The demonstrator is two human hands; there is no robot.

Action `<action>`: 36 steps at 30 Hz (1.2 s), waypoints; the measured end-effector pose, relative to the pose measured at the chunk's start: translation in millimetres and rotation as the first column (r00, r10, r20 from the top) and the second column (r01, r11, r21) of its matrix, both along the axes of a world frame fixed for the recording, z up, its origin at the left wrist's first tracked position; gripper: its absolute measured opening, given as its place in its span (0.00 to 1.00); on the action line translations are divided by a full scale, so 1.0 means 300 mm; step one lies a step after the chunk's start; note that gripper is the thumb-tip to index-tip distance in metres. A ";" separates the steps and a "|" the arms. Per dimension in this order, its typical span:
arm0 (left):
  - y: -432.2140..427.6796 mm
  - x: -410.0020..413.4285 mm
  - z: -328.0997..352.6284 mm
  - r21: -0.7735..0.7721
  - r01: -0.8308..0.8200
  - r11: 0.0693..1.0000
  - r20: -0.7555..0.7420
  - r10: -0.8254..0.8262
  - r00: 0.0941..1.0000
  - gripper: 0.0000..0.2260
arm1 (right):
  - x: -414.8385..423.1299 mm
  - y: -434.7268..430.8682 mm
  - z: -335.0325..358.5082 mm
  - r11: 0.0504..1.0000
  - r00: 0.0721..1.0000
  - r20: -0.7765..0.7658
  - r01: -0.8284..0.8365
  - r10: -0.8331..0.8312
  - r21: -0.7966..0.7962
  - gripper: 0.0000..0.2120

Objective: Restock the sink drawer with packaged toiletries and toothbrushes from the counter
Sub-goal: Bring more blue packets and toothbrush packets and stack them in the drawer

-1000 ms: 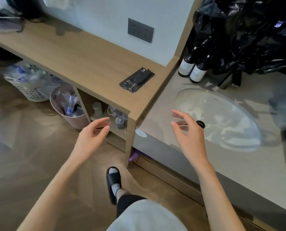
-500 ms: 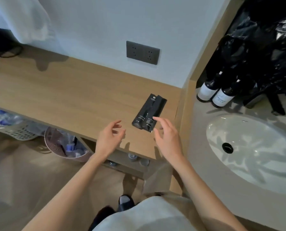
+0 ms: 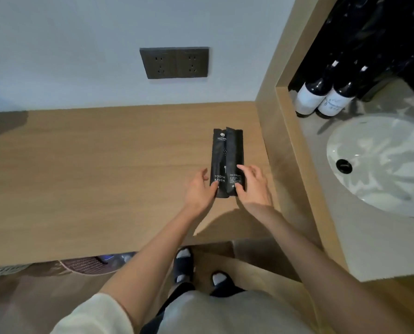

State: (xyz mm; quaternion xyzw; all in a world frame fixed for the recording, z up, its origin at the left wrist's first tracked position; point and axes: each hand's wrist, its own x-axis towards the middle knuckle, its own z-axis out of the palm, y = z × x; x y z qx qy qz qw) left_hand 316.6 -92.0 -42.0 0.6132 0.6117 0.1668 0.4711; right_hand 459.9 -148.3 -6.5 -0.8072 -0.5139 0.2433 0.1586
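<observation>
On the desk: two black toothbrush packets lie side by side, slightly overlapped, with their long ends pointing at the wall. They sit close to the raised wooden divider on the right.
Left hand: the thumb rests on the packets' near left corner, beside the printed "TOOTH BRUSH". Its fingers curl loosely at the left edge, and I cannot tell whether they have closed on the packet.
Right hand: it is spread and relaxed, with forefinger and thumb laid on top of the right-hand packet, not closed round it.
Just changed: a second ago both hands were out over the floor and the sink. Half a second ago they hung just short of the packets. Now both touch them, one from either side.
Meaning for the task: the reach looks finished and the pick-up is beginning. Nothing is lifted yet, so by my reading the restocking is at its very start.
Hidden: the sink drawer is out of view, so whether it is open and what it holds are unknown. The undersides of both hands are also unseen.
Cut off: the sink runs off the right edge. The two bottles stand under a black bag that is only partly in frame.
Hard to make out: the small print on the right packet cannot be read. Whether more packets lie beneath the two that show is also unclear.
</observation>
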 end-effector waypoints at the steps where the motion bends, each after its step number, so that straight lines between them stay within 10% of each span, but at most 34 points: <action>1: 0.017 0.005 -0.016 0.009 0.019 1.000 -0.029 -0.019 0.999 0.25 | -0.008 0.011 -0.018 0.998 1.000 -0.004 0.017 -0.018 -0.053 0.26; 21: 0.059 -0.292 -0.071 0.055 0.230 0.972 -0.093 -0.224 0.970 0.19 | -0.062 -0.116 -0.029 0.916 0.976 0.147 -0.090 0.159 -0.391 0.28; 36: 0.105 -0.165 -0.006 0.036 0.251 0.967 -0.246 -0.235 0.941 0.36 | -0.105 0.039 -0.071 0.954 0.967 0.128 0.239 -0.218 -0.179 0.38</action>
